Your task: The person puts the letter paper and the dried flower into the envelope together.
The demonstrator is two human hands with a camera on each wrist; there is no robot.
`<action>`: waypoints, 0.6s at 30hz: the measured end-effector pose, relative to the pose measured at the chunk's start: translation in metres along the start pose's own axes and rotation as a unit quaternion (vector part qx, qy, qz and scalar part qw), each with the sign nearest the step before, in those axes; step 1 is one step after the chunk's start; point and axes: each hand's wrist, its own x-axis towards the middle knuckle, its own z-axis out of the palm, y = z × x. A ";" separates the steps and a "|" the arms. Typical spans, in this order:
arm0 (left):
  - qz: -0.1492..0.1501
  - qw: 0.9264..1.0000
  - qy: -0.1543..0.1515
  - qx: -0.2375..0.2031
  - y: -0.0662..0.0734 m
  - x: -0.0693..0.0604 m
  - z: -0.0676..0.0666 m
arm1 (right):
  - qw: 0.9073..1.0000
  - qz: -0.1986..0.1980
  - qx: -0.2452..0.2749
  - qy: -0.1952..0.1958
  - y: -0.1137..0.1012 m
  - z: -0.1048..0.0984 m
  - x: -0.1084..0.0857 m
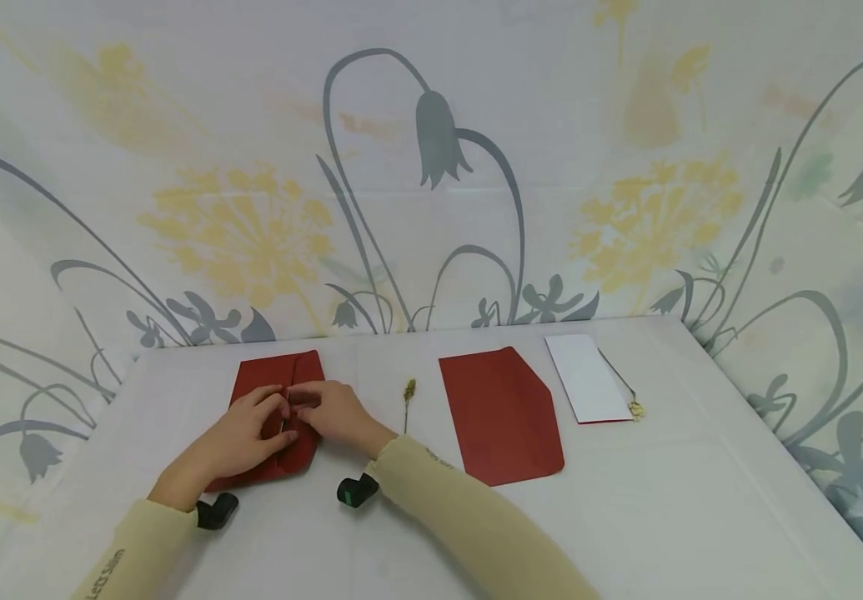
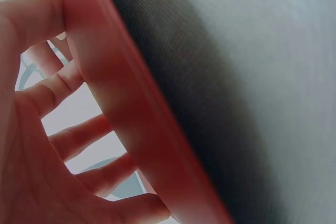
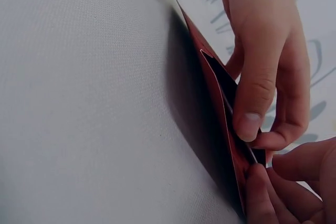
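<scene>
A red paper envelope (image 1: 260,375) lies at the left of the white table, under both hands. In the right wrist view its mouth gapes, and a thin white edge (image 3: 253,155) shows inside, perhaps a card. My left hand (image 1: 251,429) holds the envelope at this opening, its thumb at the mouth and its other fingers along the far side. Opposite it, my right hand (image 1: 337,412) pinches the envelope's edge, with its fingertips close to the left ones. The left wrist view has the red paper close up, with the left fingers (image 2: 100,129) touching it.
Right of the hands lies a dried flower stem (image 1: 409,392). Beyond it are a second red envelope (image 1: 506,417), flat, and a white card (image 1: 589,379) with a red lower edge. Another dried yellow flower (image 1: 636,408) lies beside the card. A floral cloth (image 1: 431,250) hangs behind the table.
</scene>
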 end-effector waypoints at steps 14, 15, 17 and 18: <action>-0.010 0.999 -0.016 0.026 0.006 0.000 0.002 | 0.999 0.006 -0.049 -0.021 -0.004 -0.020 -0.008; -0.012 0.999 -0.017 0.028 0.007 0.001 0.002 | 0.999 0.006 -0.046 -0.022 -0.004 -0.023 -0.009; -0.016 0.999 -0.017 0.028 0.007 0.000 0.002 | 0.999 0.005 -0.041 -0.027 -0.003 -0.028 -0.012; -0.018 0.999 -0.018 0.030 0.007 0.000 0.002 | 0.999 0.007 -0.036 -0.030 -0.002 -0.031 -0.013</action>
